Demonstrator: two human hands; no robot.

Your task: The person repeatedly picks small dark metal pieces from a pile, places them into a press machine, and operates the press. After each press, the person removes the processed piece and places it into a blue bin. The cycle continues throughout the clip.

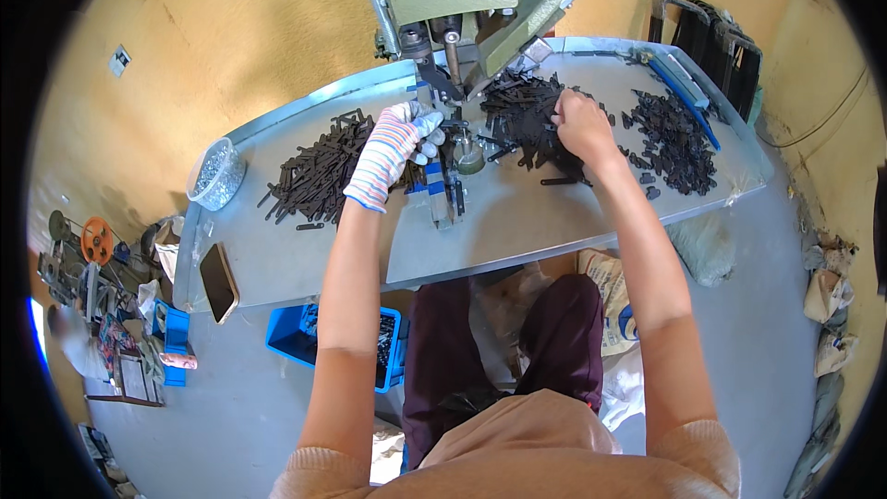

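My left hand [418,136], in a striped white glove with grey-blue fingertips, is at the machine's tooling. Its fingers are closed on a small black metal strip [454,124], which pokes out toward the right below the riveting machine's head [453,46]. Bare and curled, my right hand [582,126] rests at the right edge of a heap of black metal strips [527,115]. Its fingertips are pressed together, and whatever they hold is hidden. A round greenish metal piece [470,160] sits on the fixture between my hands.
Longer black strips [319,166] are heaped left of my left hand. Small black parts [679,143] lie at the right, beside a blue bar [686,102]. A tub of rivets [218,176] and a phone [219,283] are at the metal table's left edge. Below stands a blue bin [288,337].
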